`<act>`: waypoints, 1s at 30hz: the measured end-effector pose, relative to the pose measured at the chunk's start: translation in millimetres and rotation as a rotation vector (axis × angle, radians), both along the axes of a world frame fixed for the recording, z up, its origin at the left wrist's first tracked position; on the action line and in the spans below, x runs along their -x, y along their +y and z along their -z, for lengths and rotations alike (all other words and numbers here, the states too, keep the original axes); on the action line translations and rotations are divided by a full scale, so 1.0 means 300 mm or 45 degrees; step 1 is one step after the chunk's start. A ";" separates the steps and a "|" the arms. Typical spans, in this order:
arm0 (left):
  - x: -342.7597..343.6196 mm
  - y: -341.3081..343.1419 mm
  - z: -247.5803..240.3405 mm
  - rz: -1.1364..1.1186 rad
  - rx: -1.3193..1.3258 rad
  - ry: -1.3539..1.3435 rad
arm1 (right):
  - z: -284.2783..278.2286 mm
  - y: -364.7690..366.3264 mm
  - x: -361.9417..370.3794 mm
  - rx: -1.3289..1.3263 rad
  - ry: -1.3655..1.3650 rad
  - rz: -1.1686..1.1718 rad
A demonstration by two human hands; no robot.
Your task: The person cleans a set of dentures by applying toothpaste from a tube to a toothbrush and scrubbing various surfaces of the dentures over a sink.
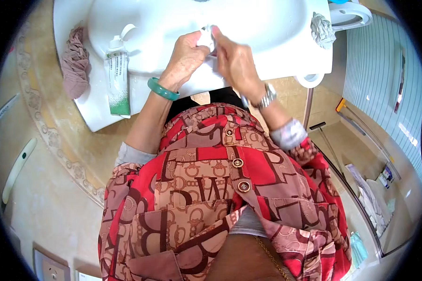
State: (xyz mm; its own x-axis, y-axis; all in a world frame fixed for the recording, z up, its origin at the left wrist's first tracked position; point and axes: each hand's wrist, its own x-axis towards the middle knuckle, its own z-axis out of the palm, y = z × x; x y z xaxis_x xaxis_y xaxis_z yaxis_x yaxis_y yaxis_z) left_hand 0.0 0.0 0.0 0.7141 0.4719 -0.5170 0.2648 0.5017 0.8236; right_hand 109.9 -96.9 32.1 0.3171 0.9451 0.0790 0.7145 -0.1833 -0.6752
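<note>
My left hand (186, 57), with a green bangle at the wrist, pinches a small white object (205, 40) over the front of the white sink (276, 63). Its kind is too hard to make out against the bright basin. My right hand (237, 58), wearing a metal watch, meets it from the other side. The right fingers are curled and slightly blurred, with the index fingertip pressed against the object's upper end. On the sink's left ledge lies a white and green squeeze tube (117, 79), its flip lid (128, 31) raised.
A crumpled mauve cloth (76, 63) hangs over the sink's left edge. Crumpled pale, shiny material (322, 31) sits on the right corner. Beyond it stands a toilet (351, 17). A long-handled squeegee (318, 126) leans at the right, near a ribbed panel (375, 61).
</note>
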 end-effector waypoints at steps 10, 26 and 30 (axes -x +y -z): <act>-0.012 0.027 -0.020 -0.125 -0.003 -0.093 | -0.080 0.000 0.019 0.043 0.261 0.179; 0.007 0.043 0.010 -0.156 0.010 -0.126 | -0.046 0.000 0.059 0.070 0.120 0.035; 0.000 0.046 -0.010 -0.071 -0.008 -0.061 | -0.024 0.015 0.045 0.044 0.113 0.090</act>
State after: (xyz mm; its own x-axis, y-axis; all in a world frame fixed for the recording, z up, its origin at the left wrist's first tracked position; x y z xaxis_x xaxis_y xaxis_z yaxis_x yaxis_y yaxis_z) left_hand -0.1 13.8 3.1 0.7104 0.5149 -0.4798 0.1965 0.5095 0.8377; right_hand 96.3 -92.6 39.2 0.3874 0.9218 0.0155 0.6365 -0.2553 -0.7278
